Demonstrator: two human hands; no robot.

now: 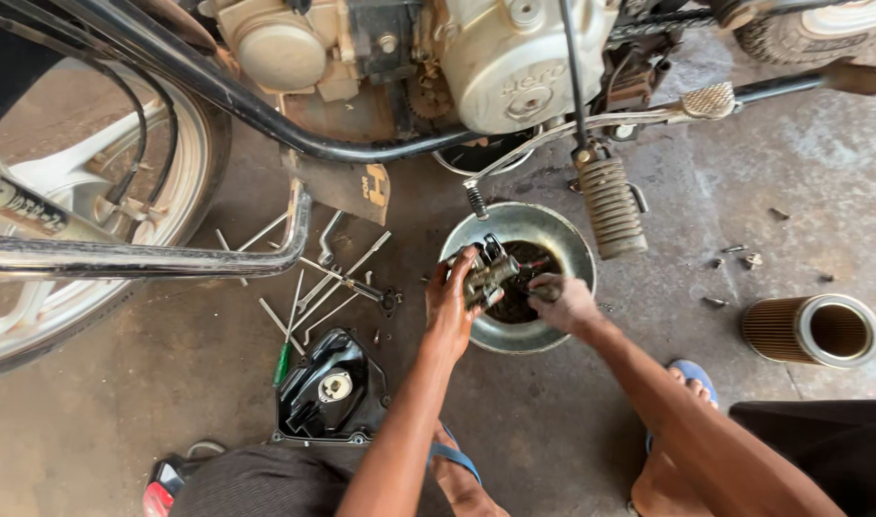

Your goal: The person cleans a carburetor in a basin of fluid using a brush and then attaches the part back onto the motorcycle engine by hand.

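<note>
My left hand (449, 304) grips a small grimy metal engine part, likely a carburettor (486, 275), over the left side of a round metal bowl (564, 233) on the floor. Dark oily liquid lies in the bowl. My right hand (567, 304) reaches into the bowl from the right, fingers closed around a small dark item (543, 287) that I cannot make out, right next to the part. Both forearms stretch out from the lower edge of the view.
A motorcycle's engine (515, 57), frame tube (218, 91), footpeg (610, 206) and front wheel (93, 191) stand above the bowl. Spanners and a green-handled screwdriver (287, 349) lie left, by a black plastic cover (331, 388). A cylindrical air filter (811, 330) lies right, with loose bolts (735, 260) nearby.
</note>
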